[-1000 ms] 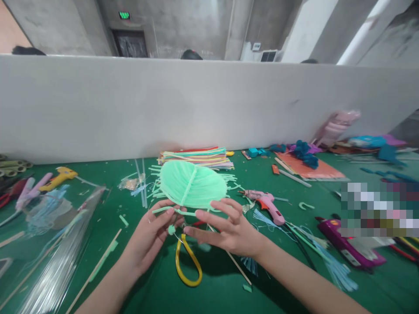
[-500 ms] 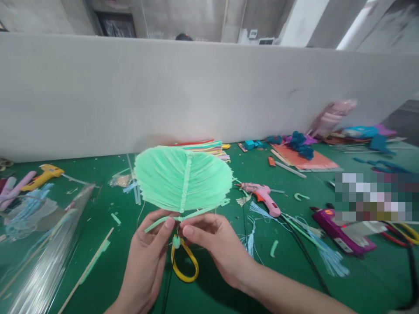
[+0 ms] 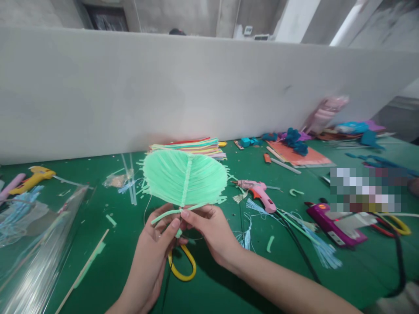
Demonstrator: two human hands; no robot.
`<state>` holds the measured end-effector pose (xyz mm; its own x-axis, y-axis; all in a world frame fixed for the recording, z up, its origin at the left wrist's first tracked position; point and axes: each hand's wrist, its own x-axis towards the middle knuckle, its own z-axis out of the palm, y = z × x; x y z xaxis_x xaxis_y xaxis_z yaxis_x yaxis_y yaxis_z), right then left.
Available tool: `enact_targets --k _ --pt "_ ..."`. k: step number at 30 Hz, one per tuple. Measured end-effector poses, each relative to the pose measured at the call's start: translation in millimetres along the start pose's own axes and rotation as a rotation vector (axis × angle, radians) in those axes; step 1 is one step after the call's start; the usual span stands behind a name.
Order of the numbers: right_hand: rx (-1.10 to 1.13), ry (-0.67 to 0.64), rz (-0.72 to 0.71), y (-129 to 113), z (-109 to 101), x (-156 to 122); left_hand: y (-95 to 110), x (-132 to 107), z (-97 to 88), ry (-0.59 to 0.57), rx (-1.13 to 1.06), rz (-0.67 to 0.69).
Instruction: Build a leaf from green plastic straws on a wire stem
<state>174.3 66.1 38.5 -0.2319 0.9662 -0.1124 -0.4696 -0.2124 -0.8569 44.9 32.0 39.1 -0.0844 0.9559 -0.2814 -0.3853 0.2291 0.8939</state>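
Note:
A mint-green fan [image 3: 185, 177], oval and made of fuzzy strips with a central rib, is held up above the green table [image 3: 229, 283]. My left hand [image 3: 153, 257] and my right hand [image 3: 209, 231] both pinch its lower edge, where a green strip crosses and a small green bead hangs. Both hands are closed on it. Under the hands lie scissors with yellow handles [image 3: 183, 264].
A stack of coloured strips [image 3: 193, 146] lies behind the fan. A pink glue gun [image 3: 258, 195], a purple glue gun [image 3: 334, 224] and a black cable [image 3: 397, 257] are to the right. Clear plastic sleeves [image 3: 42, 257] and a yellow glue gun [image 3: 32, 176] sit left. A white partition [image 3: 163, 87] bounds the far edge.
The fan was lifted off the table and held upright; my hands shifted from around its base to pinching its lower edge. The camera tilted slightly downward.

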Motion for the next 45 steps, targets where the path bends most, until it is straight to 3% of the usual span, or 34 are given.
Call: enact_targets --k 4,9,17,21,24,28,33,45 --pt "-0.039 -0.021 0.003 -0.3 0.4 3.6 -4.8 7.4 -7.2 -0.11 0.076 -0.077" --pt "-0.08 -0.062 0.132 0.7 1.8 6.1 -5.6 9.9 -15.6 -0.08 0.138 0.054" --pt "0.041 -0.079 0.172 -1.7 9.0 10.6 -5.6 6.4 -15.0 -0.063 0.124 0.062" --pt "-0.023 -0.08 0.111 -4.6 4.5 7.7 7.2 6.5 -18.2 -0.079 0.177 0.109" --pt "-0.147 -0.078 0.086 -9.2 0.2 4.9 23.0 9.6 -23.6 -0.012 0.052 0.149" --pt "-0.256 -0.087 0.105 -13.5 -2.6 3.5 34.0 15.0 -31.1 0.024 0.105 0.061" --pt "-0.304 -0.079 0.087 -10.3 -5.3 3.8 31.6 15.4 -32.4 0.037 0.198 0.006" --pt "-0.328 -0.059 0.095 -8.4 -7.6 1.6 37.1 13.0 -32.3 -0.061 0.124 -0.059"
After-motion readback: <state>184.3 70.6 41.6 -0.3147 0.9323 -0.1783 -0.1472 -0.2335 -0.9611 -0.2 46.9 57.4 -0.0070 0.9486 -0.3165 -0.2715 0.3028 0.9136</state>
